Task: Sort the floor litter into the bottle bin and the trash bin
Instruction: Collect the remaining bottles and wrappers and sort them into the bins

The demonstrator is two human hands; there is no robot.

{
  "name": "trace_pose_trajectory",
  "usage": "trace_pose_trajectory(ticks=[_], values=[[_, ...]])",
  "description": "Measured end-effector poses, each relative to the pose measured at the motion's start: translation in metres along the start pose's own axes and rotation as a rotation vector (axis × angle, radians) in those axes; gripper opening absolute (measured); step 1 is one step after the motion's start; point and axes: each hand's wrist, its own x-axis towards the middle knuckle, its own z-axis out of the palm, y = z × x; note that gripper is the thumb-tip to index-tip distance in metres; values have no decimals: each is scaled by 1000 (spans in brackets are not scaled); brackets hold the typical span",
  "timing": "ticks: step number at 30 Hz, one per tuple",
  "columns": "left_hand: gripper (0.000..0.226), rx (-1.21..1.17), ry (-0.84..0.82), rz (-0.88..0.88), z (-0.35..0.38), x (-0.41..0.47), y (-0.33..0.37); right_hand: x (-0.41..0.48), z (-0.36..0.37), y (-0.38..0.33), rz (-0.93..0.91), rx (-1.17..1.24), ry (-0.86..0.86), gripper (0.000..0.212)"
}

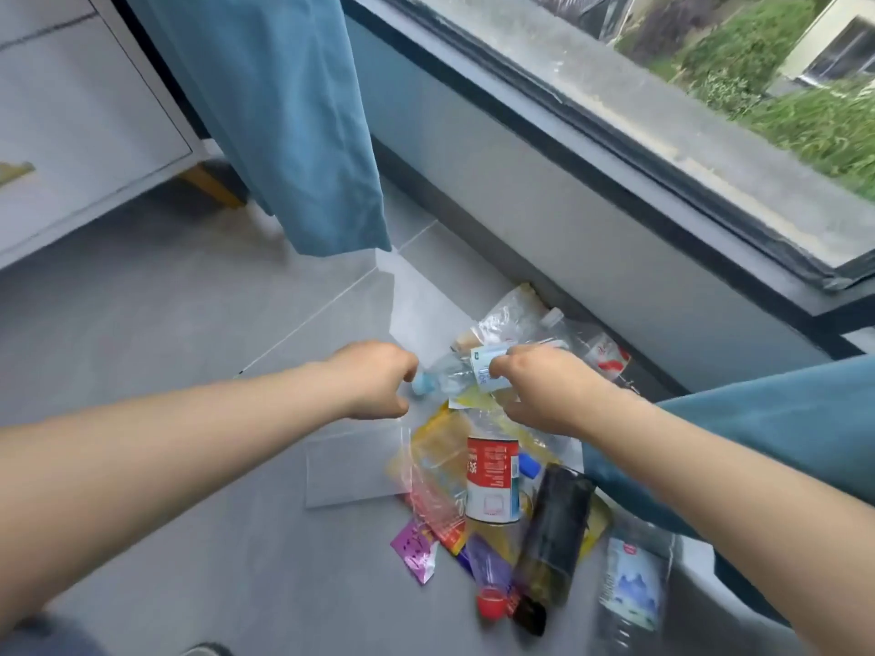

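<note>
Two bare forearms (189, 433) reached forward over the grey floor (189, 300), above the litter pile (497, 490) lying beside the window wall (568, 220). Right hand (544, 390) curled tightly round the labelled body of a clear bottle (452, 376), held above the pile; left hand (379, 381) pinched its blue cap (421, 386).

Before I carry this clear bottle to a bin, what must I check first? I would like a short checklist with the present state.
1. Right hand grips the clear bottle at its label: ok.
2. Left hand holds the blue cap: cannot tell, fingers curl beside it.
3. Cap is on the bottle: ok.
4. Bottle is clear of the litter pile: cannot tell.
5. Bottle bin is in view: not ok, no bin shows.
</note>
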Motion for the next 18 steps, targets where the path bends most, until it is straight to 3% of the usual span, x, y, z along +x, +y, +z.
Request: trace_pose_trajectory(ticks=[9, 18], values=[[46, 90, -93, 70, 57, 1, -18, 8, 24, -25, -88, -136, -74, 40], [56, 115, -40, 55, 81, 9, -31, 3, 34, -32, -144, -126, -87, 50]])
